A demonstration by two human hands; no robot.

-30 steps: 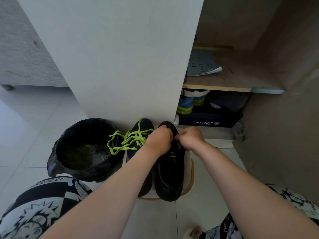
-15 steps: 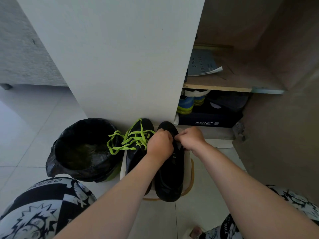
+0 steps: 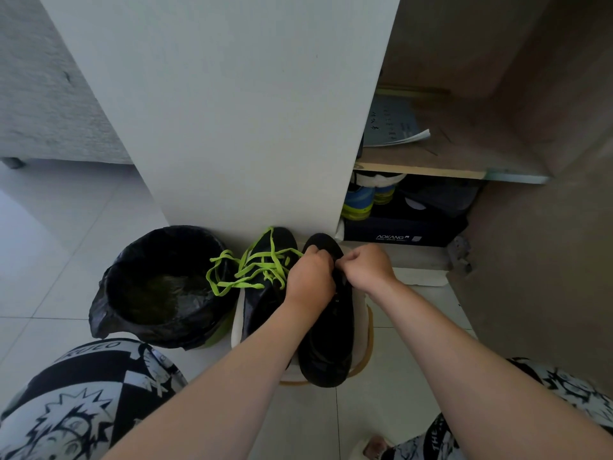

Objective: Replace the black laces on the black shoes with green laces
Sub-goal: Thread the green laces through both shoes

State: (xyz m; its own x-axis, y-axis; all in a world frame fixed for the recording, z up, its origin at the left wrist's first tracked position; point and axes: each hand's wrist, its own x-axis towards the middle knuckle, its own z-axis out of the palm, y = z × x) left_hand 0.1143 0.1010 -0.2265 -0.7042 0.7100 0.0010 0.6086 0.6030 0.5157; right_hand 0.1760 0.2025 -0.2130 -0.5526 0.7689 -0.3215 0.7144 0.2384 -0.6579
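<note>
Two black shoes (image 3: 326, 343), one bin (image 3: 139, 327), one box (image 3: 398, 232)
The shoes are sitting as one pair; one tangle of green laces (image 3: 238, 284) is lying over one; a left hand (image 3: 310, 277) and a right hand (image 3: 366, 268), two in all, are meeting at the other; one booklet (image 3: 391, 124) is lying on one shelf (image 3: 431, 167).

Left hand (image 3: 310, 277) and right hand (image 3: 365, 267) are bare, forearms (image 3: 215, 376) bare up to the frame edge. Left knee (image 3: 76, 400) wears black-and-white printed fabric (image 3: 109, 370): spiky-haired cartoon face, checker blocks, white lettering on a curved band. Right knee (image 3: 564, 393) shows the same print, with white lettering near the bottom edge.
</note>
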